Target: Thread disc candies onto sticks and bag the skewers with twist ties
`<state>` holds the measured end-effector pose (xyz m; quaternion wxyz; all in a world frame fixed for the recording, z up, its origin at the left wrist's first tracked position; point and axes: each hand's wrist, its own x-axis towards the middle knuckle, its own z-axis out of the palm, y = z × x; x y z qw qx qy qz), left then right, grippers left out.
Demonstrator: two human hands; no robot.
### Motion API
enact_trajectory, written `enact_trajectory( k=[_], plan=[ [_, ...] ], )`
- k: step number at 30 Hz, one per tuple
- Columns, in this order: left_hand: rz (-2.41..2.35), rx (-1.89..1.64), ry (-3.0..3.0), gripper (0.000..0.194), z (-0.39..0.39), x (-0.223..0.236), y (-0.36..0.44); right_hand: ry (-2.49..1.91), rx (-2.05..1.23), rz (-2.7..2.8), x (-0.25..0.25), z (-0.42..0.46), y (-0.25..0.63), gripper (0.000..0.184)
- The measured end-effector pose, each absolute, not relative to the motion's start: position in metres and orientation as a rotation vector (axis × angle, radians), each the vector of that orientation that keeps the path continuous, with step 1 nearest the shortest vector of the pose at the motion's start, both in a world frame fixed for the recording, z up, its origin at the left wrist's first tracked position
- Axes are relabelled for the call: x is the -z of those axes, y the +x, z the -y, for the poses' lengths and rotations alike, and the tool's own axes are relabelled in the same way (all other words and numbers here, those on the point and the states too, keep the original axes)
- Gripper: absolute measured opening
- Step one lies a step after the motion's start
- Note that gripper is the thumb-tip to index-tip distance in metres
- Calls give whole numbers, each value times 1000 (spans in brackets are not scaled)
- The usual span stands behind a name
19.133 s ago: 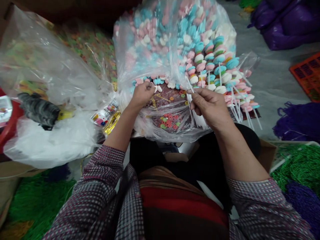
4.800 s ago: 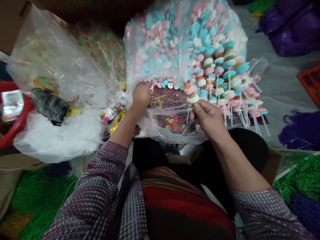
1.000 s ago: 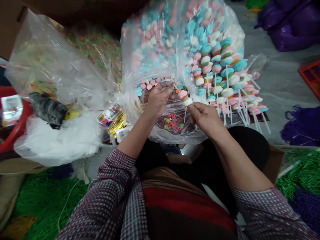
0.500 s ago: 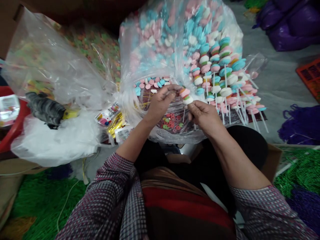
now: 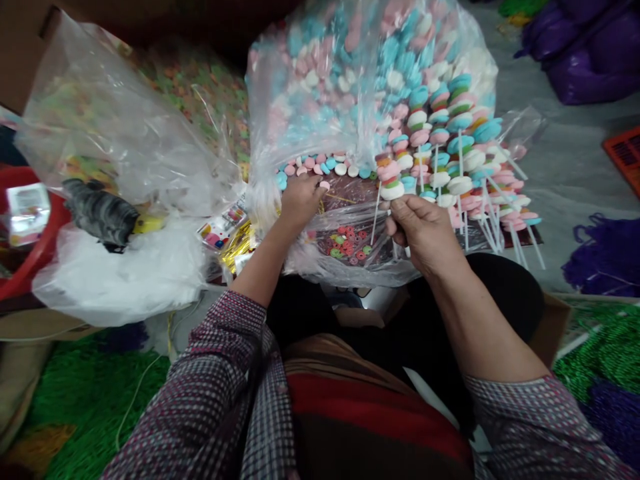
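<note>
My right hand [image 5: 417,227] is closed, thumb and fingers pinching the lower end of a candy skewer [image 5: 391,175] just under its white bottom disc. Pink, green and orange pieces are stacked above that disc. My left hand [image 5: 301,200] lies over the near side of a row of loose pink, blue and white candy discs [image 5: 340,169], its thumb and forefinger apart. One pink disc [image 5: 325,186] is right beside the fingertips. Small red and green candy rings [image 5: 349,241] lie on the plastic between my forearms. To the right, several finished-looking candy skewers [image 5: 460,120] lean with white sticks downward.
A large clear bag of candy discs [image 5: 320,73] stands behind the row. Left of it is a clear bag of small coloured pieces [image 5: 200,100]. A black tape-wrapped object [image 5: 100,210] rests on white plastic [image 5: 120,273]. Purple bundles [image 5: 590,53] lie at far right.
My left hand has left the candy skewer and moved left to the loose discs. My right hand still grips the skewer, in nearly the same place. The whole view has shifted slightly.
</note>
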<state>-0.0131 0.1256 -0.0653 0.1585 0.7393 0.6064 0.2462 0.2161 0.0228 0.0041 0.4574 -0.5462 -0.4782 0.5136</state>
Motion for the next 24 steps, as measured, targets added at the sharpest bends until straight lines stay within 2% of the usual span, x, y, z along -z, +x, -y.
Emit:
enact_trajectory(
  k=[4, 8, 12, 19, 24],
  plan=[
    [-1702, -676, 2132, 16, -125, 64, -12, -1330, -1264, 1178, -4, -23, 216, 46],
    [-1728, -944, 1832, 12, -130, 61, -22, -1332, -1233, 1211, -5, -22, 216, 49],
    [-1752, -1165, 1646, 17, -144, 64, -31, -1363, -1230, 1217, -5, -22, 215, 51],
    [-1780, -966, 2046, 12, -148, 81, -22, -1372, -1235, 1224, -3, -22, 214, 52],
    [-1747, -985, 2125, 17, -144, 88, -24, -1367, -1231, 1208, -4, -22, 215, 53]
  ],
)
